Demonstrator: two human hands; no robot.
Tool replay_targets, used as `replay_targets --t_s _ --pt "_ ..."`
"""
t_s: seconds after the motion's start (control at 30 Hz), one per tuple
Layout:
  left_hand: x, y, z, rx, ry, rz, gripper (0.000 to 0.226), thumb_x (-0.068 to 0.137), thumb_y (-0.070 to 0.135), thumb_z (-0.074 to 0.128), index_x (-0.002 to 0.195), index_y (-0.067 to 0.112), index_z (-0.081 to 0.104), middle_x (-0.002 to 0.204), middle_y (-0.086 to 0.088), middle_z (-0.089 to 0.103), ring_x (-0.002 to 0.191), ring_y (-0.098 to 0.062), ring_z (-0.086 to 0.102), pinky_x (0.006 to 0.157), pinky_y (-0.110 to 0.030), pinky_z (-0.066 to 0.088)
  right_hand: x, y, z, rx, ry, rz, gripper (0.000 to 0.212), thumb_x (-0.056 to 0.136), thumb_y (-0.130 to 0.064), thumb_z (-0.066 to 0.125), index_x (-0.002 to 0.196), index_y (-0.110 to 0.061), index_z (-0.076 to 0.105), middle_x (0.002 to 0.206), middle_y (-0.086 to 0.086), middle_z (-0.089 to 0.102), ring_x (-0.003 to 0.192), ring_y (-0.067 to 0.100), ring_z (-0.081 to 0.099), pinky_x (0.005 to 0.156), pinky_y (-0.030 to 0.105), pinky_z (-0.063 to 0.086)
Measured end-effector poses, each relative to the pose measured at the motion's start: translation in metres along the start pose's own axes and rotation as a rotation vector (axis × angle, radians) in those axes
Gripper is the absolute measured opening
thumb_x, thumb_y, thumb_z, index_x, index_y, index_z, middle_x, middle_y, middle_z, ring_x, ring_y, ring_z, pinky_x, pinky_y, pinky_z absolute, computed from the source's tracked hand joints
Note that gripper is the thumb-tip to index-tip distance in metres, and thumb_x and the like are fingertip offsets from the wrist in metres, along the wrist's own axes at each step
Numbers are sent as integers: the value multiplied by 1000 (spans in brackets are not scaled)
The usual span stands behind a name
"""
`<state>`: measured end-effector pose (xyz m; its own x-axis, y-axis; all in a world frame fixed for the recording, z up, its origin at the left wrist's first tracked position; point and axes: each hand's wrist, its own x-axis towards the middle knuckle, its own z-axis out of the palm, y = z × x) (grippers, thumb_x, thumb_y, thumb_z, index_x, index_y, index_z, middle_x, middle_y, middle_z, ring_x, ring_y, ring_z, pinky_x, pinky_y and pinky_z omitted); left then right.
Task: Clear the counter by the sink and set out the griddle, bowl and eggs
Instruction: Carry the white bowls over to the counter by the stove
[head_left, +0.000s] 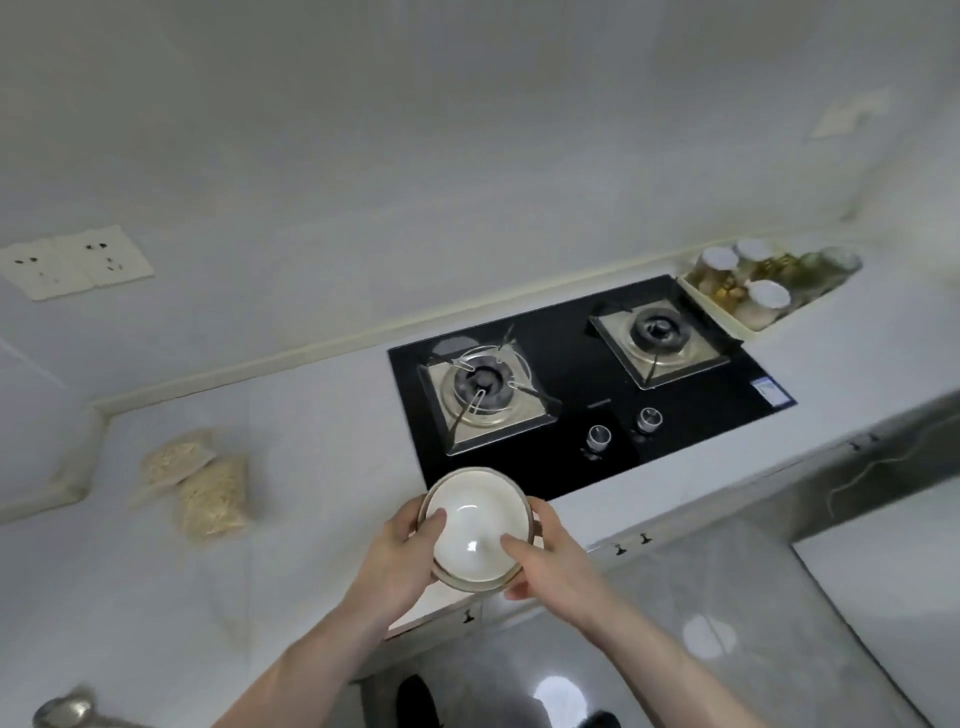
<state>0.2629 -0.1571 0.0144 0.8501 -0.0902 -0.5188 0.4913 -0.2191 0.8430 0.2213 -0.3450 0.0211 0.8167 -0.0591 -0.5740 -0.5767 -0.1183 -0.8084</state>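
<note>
A white bowl (475, 525) with a brownish rim is held in the air above the front edge of the white counter (322, 431), just in front of the black gas hob. My left hand (402, 556) grips its left rim, thumb inside the bowl. My right hand (545, 564) grips the right rim, thumb lying over the inner wall. No griddle or eggs are in view.
A black two-burner gas hob (582, 374) with two knobs lies behind the bowl. Two clear bags of pale noodles (200, 483) lie on the counter to the left. A tray of jars (753, 283) stands at the far right. A metal object (62, 709) shows at the bottom left.
</note>
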Motion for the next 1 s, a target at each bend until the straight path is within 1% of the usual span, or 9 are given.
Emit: replay_targets --t_s 0.1,0.17,0.23,0.33,0.4,0.53,0.63,0.8,1.0 --pt "-5 30 68 56 -60 37 20 106 30 51 121 35 63 115 9 69 103 -10 67 79 -33 60 -14 10 -72 38 71 -30 36 94 -32 62 124 -42 45 112 -8 64 80 27 76 84 45 62" --pt "-7 43 105 93 -92 50 20 105 33 52 119 38 65 113 9 71 104 -12 69 83 -38 62 -21 20 -112 85 97 -35 33 93 -33 63 120 -43 47 113 -3 67 78 27 76 81 47 63" --pt "-9 56 144 116 -138 64 21 105 34 53 119 37 67 109 8 75 102 -14 72 84 -41 63 -29 29 -152 134 114 -41 31 95 -31 63 119 -41 46 116 1 65 82 33 75 79 45 63" --pt "-12 73 200 125 -188 81 21 105 30 54 119 32 70 104 5 77 96 -16 75 81 -43 65 -41 39 -204 182 160 -49 31 97 -29 62 121 -35 44 118 2 62 85 38 74 78 48 63" --pt "-13 83 238 133 -227 78 22 105 29 54 120 31 70 107 3 77 98 -18 75 80 -44 65 -47 45 -241 186 188 -41 31 97 -28 63 119 -33 43 116 3 63 84 38 75 78 51 63" --pt "-2 103 292 150 -329 92 25 105 32 53 124 34 69 114 5 75 108 -19 72 87 -48 63 -52 42 -304 180 224 -42 31 97 -26 63 119 -29 42 109 8 67 74 33 75 75 46 64" --pt "13 123 328 181 -374 117 25 105 35 52 125 38 68 117 8 74 110 -18 71 87 -45 63 -49 37 -343 195 258 -54 33 97 -24 63 122 -26 42 106 9 69 71 28 75 70 40 64" --pt "53 153 399 232 -433 134 26 105 34 53 127 38 65 118 7 73 109 -16 71 84 -40 64 -33 35 -411 237 338 -57 32 97 -21 63 120 -24 41 105 8 68 72 30 75 72 42 64" --pt "103 185 481 249 -535 143 29 103 25 54 127 37 65 121 6 71 112 -20 69 86 -43 63 -4 29 -491 269 448 -38 28 97 -14 60 117 -22 41 109 9 64 67 27 72 65 37 63"
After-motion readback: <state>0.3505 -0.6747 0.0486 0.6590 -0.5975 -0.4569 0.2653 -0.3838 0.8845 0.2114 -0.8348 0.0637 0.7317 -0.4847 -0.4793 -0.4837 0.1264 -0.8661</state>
